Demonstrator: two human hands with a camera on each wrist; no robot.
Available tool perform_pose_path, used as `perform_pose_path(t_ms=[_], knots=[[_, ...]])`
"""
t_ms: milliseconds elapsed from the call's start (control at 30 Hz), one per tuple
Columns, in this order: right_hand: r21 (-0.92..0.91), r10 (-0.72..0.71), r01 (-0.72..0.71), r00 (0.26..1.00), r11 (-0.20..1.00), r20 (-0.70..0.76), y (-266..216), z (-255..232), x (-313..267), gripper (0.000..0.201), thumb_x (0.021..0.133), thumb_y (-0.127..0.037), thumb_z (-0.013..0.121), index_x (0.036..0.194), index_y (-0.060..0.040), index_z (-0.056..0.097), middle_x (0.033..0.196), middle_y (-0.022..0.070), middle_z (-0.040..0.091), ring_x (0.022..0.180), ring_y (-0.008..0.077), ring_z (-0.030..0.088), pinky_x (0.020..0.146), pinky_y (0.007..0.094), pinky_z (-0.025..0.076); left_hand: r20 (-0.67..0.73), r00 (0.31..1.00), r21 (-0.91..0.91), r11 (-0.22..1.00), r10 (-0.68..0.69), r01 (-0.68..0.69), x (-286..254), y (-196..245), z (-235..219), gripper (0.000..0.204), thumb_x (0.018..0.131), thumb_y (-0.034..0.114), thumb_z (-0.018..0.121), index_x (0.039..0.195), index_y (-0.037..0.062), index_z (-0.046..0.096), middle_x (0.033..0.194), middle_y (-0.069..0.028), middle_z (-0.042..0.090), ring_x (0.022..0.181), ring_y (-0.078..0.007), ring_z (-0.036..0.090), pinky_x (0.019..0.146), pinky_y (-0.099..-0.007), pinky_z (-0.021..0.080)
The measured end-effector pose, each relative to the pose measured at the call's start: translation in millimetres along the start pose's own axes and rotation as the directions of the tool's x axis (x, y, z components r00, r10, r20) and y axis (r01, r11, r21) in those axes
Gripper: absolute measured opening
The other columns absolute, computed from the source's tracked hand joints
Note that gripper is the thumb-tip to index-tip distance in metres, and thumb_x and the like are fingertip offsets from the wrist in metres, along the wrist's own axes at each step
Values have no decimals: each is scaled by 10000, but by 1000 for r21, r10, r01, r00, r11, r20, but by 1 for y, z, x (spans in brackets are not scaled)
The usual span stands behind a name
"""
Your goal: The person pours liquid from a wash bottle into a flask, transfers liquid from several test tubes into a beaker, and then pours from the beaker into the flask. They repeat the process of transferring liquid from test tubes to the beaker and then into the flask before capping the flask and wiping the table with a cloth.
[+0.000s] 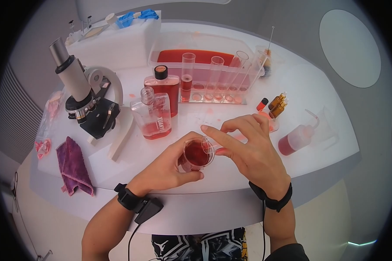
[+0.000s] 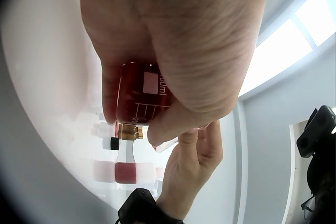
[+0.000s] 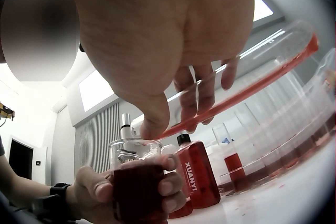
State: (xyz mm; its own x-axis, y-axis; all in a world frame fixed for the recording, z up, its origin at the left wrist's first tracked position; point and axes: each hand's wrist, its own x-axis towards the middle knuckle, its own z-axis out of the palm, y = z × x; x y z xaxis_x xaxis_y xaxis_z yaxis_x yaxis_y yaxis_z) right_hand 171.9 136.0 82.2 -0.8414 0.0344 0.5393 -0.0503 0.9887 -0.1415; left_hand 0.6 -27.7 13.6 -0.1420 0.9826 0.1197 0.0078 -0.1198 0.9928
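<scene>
In the head view my left hand (image 1: 163, 169) grips a glass beaker (image 1: 197, 155) of dark red liquid near the table's front edge. White volume marks show on the beaker's side in the left wrist view. Above it, my right hand (image 1: 259, 154) holds a clear glass test tube (image 3: 262, 69) between thumb and fingers. The tube lies tilted, its closed end raised to the right, its mouth at the beaker's rim. A streak of red liquid runs along the tube's lower side. In the head view the fingers hide part of the tube.
Behind the hands stand an open clear bottle (image 1: 151, 124), a black-capped red bottle (image 1: 172, 89) and a rack (image 1: 235, 102) of test tubes. A microscope (image 1: 80, 87) and purple cloth (image 1: 74, 167) are left. Right are brown vials (image 1: 276, 106) and a wash bottle (image 1: 294, 139).
</scene>
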Motion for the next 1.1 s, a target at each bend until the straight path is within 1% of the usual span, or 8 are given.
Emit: perform_pose_path(t_ms=[267,333,500,567,667,900,1067,1100], knots=[[-65,0,-1,1000,998,-15,1,1,-2,565,757,-120,840,1307,-225,771,1047,12,629,1046,216,575,994,428,370,2,1000,67,998,-17,17,1,2,2,651,800,-5,825,1373,47,519,1228,-61,585,1172,-181,581,1061,-331,470],[-61,13,-11,999,998,33,1,-1,-2,510,853,-59,738,1329,-240,743,1094,29,611,1108,226,578,1067,477,359,7,1000,64,998,-12,12,2,-2,1,661,800,4,829,1382,46,517,1228,-64,589,1171,-184,583,1064,-332,469],[-66,14,-12,1000,998,24,0,0,-3,510,834,-38,712,1299,-243,751,1099,26,606,1111,228,576,1074,482,357,12,1000,47,999,-5,5,2,-3,0,696,803,30,839,1414,46,508,1252,-76,601,1188,-193,589,1082,-338,463],[-80,9,-8,1000,997,22,0,-1,-3,518,821,-33,704,1290,-247,753,1100,26,605,1112,229,575,1080,485,355,58,996,74,995,-70,65,0,-1,-2,875,811,-104,786,1581,28,392,1450,-94,560,1347,-185,543,1176,-368,435],[-110,-4,7,999,994,33,-1,-2,-3,539,798,-32,693,1283,-259,756,1108,28,604,1117,233,574,1093,487,352,44,996,75,995,-76,73,0,3,-1,911,811,-105,790,1603,27,360,1442,-78,545,1344,-177,536,1173,-364,439],[-127,-17,17,1000,992,5,-2,-1,-4,533,785,-36,698,1259,-270,768,1124,30,606,1124,237,573,1100,492,352,58,994,71,993,-98,94,0,2,-1,929,817,-104,791,1617,29,339,1403,-62,544,1337,-169,535,1164,-354,447],[-152,-40,39,999,988,-9,-1,-1,-4,520,775,-58,711,1247,-268,774,1122,23,610,1124,232,572,1099,495,351,49,998,52,998,-39,36,1,-2,-1,771,815,-104,789,1497,38,458,1329,-42,554,1273,-154,553,1131,-336,457],[-162,-55,52,998,985,-16,-2,-3,-3,516,772,-65,715,1245,-262,776,1122,20,613,1125,231,571,1096,497,350,48,998,52,998,-39,36,1,-2,0,771,815,-104,789,1497,38,458,1329,-42,554,1273,-154,553,1131,-336,457]])
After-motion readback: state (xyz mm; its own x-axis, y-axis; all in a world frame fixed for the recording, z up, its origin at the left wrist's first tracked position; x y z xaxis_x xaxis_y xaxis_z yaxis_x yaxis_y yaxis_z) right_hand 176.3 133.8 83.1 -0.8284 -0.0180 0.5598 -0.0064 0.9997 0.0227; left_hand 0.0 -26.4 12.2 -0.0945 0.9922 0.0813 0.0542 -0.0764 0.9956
